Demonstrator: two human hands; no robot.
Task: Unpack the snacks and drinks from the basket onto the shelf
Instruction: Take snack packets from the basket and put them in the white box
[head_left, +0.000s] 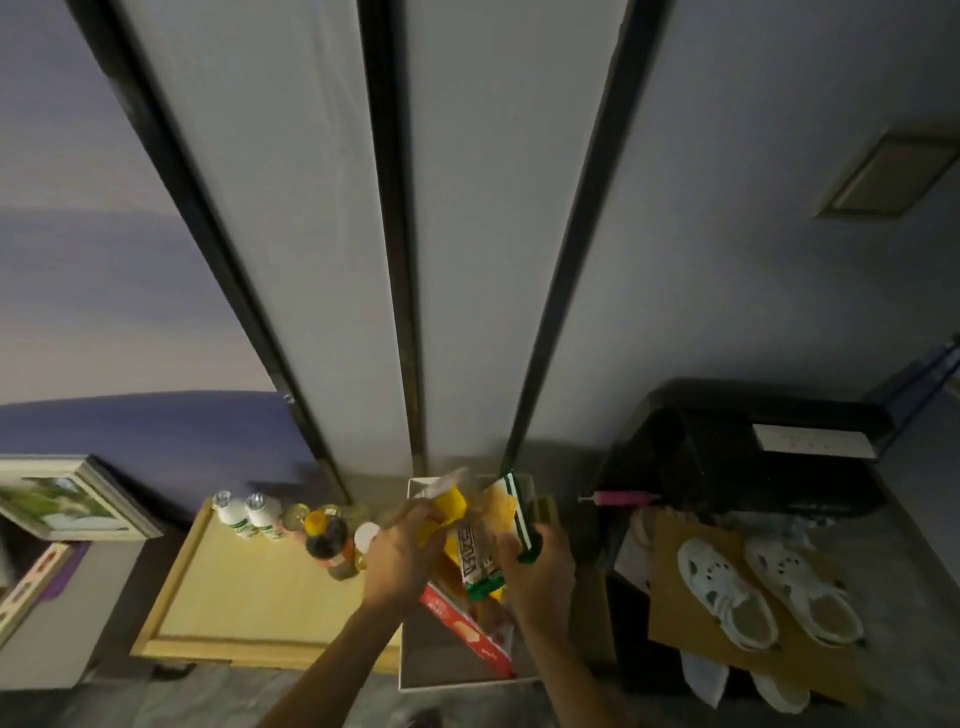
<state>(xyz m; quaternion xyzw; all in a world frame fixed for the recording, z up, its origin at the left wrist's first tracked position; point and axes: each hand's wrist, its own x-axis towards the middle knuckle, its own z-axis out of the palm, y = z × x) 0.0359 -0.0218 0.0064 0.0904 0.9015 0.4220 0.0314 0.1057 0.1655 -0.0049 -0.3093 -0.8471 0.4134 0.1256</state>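
Note:
My left hand (397, 558) grips a yellow snack bag (444, 512) above the white basket (410, 670). My right hand (540, 569) holds a green-and-white snack packet (480, 558), with another green-edged packet (511, 512) behind it. A red box (467, 631) lies inside the basket. On the wooden shelf top (244, 597) to the left stand two white bottles (247, 512), a dark bottle with an orange cap (327, 540) and some jars.
A framed picture (67, 501) leans at far left. Right of the basket lie white sandals (769, 592) on cardboard, a pink pump-like tool (621, 499) and a black bin (753, 457). White wall panels with black strips rise behind.

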